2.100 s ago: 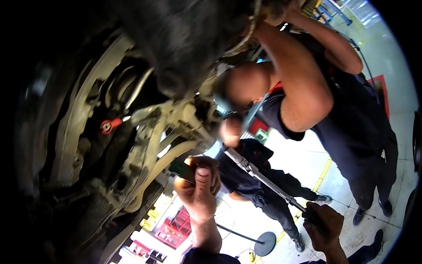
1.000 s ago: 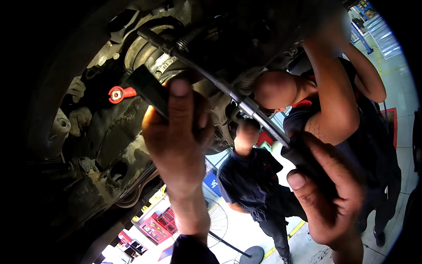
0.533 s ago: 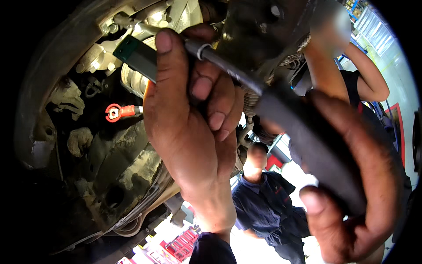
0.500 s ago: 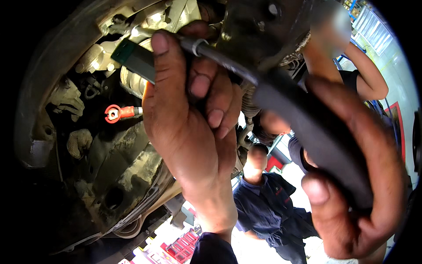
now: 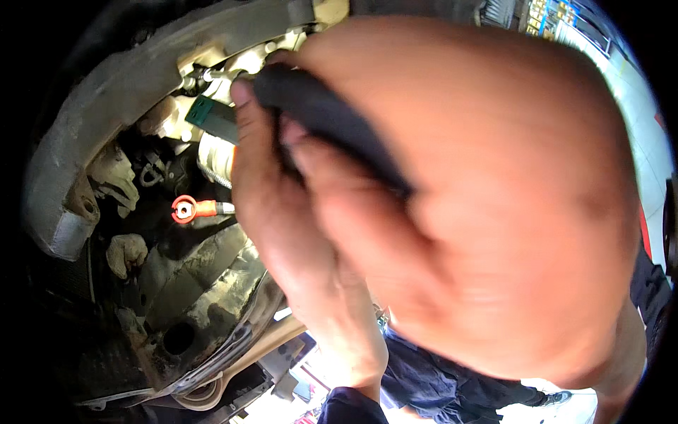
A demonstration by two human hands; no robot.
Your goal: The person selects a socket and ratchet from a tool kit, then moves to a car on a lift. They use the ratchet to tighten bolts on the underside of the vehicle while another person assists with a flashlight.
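My left hand (image 5: 282, 205) reaches up from the lower middle. It is closed around a flat grey bar with a dark green end (image 5: 203, 113). Its thumb also lies against the head end of a black-handled tool (image 5: 339, 116). My right hand (image 5: 487, 205) fills the right side, blurred and close, with its fingers wrapped round the tool's thick black grip. The tool's tip lies near a metal fitting (image 5: 212, 74) under the vehicle; the hands partly hide where they meet, so I cannot tell whether it is seated.
A curved dark panel edge (image 5: 127, 88) arches over the upper left. A red ring-ended part (image 5: 194, 208) and a pale crumpled glove-like thing (image 5: 127, 254) sit in the dark cavity. A person in dark clothing (image 5: 445, 374) stands below, mostly hidden behind my right hand.
My right hand has swung up and left with the black grip, close against my left hand, and now covers much of the view. My left hand keeps its hold on the green-ended bar.
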